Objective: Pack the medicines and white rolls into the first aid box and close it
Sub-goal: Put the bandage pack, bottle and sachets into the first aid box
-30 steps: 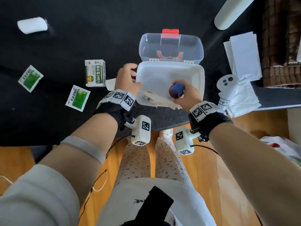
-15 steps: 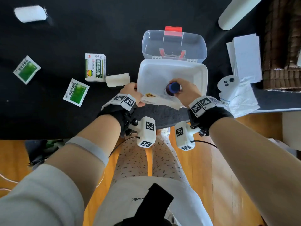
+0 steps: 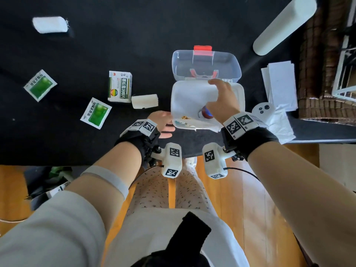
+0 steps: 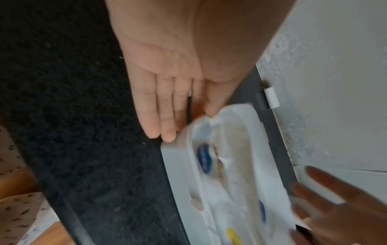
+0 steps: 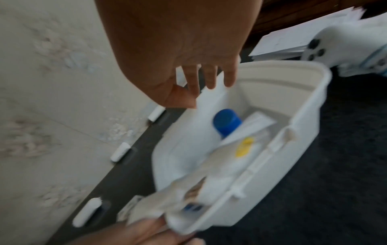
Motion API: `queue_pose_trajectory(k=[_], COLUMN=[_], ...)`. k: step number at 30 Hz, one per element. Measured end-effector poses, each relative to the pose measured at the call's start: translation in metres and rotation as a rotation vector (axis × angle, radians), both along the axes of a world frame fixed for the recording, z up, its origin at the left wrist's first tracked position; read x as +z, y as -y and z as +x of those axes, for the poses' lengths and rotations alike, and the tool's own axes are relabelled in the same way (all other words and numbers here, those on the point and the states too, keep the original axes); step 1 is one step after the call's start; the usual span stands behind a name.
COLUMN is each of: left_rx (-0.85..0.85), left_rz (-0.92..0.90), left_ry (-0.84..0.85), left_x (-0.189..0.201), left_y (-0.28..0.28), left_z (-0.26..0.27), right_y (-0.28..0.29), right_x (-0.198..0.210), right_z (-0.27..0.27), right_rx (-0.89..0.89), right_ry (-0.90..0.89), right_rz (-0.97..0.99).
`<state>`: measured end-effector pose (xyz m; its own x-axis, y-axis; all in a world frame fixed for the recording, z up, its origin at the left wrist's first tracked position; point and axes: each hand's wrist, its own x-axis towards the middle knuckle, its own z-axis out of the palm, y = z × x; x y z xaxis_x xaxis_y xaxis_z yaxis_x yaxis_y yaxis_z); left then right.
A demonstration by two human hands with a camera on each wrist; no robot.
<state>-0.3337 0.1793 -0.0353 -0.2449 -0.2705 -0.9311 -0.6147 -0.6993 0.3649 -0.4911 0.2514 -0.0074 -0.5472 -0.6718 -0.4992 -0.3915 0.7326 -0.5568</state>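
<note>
The white first aid box (image 3: 185, 97) stands open near the table's front edge, its clear lid (image 3: 183, 62) with a red latch tipped back. A bottle with a blue cap (image 5: 227, 121) lies inside among white packets. My right hand (image 3: 219, 91) hovers over the box with fingers spread, holding nothing. My left hand (image 3: 163, 122) touches the box's near-left corner with straight fingers (image 4: 165, 129). On the black cloth to the left lie a medicine carton (image 3: 119, 86), a white roll (image 3: 144, 101), two green sachets (image 3: 95, 112) (image 3: 40, 84) and a second white roll (image 3: 50, 24).
Right of the box are a ghost-shaped white item (image 3: 264, 110), crumpled tissue (image 3: 279, 126) and a stack of white papers (image 3: 279, 83). A white tube (image 3: 285, 24) and a wicker basket (image 3: 317, 64) stand at the back right. Wooden floor shows below the table edge.
My right hand has let go of the blue-capped bottle, which now lies in the box, and has lifted over it. My left hand slid back to the near-left corner.
</note>
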Motion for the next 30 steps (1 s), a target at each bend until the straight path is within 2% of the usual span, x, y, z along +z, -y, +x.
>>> queue_pose_trajectory(k=[5, 6, 8, 10, 12, 15, 17, 21, 23, 25, 27, 30], left_rx=[0.026, 0.055, 0.093, 0.122, 0.152, 0.138, 0.114, -0.068, -0.220, -0.305, -0.392, -0.559], left_rz=[0.138, 0.107, -0.094, -0.314, -0.443, -0.556, -0.601, -0.618, -0.645, -0.664, -0.633, -0.574], left_ry=[-0.049, -0.037, 0.037, 0.132, 0.197, 0.271, 0.278, 0.398, 0.520, 0.597, 0.589, 0.480], left_x=[-0.004, -0.007, -0.016, -0.027, -0.037, -0.050, -0.057, -0.078, -0.083, -0.088, -0.095, -0.101], left_y=[0.041, 0.051, 0.067, 0.082, 0.099, 0.121, 0.129, 0.141, 0.139, 0.139, 0.143, 0.149], left_z=[0.057, 0.072, 0.105, 0.139, 0.167, 0.193, 0.198, 0.191, 0.183, 0.176, 0.172, 0.173], right_y=[0.043, 0.052, 0.071, 0.086, 0.098, 0.108, 0.113, 0.114, 0.107, 0.102, 0.100, 0.102], right_x=[0.013, 0.010, -0.001, -0.019, -0.040, -0.067, -0.081, -0.100, -0.104, -0.108, -0.115, -0.117], right_z=[0.057, 0.072, 0.100, 0.126, 0.143, 0.155, 0.159, 0.165, 0.166, 0.167, 0.167, 0.168], right_rx=[0.108, 0.146, 0.231, 0.306, 0.356, 0.469, 0.553, 0.642, 0.611, 0.523, 0.459, 0.429], right_ry=[-0.022, 0.001, 0.044, 0.077, 0.045, -0.132, -0.229, -0.403, -0.458, -0.439, -0.390, -0.380], right_rz=[-0.228, -0.258, -0.276, -0.208, -0.083, 0.166, 0.255, 0.259, 0.243, 0.232, 0.237, 0.265])
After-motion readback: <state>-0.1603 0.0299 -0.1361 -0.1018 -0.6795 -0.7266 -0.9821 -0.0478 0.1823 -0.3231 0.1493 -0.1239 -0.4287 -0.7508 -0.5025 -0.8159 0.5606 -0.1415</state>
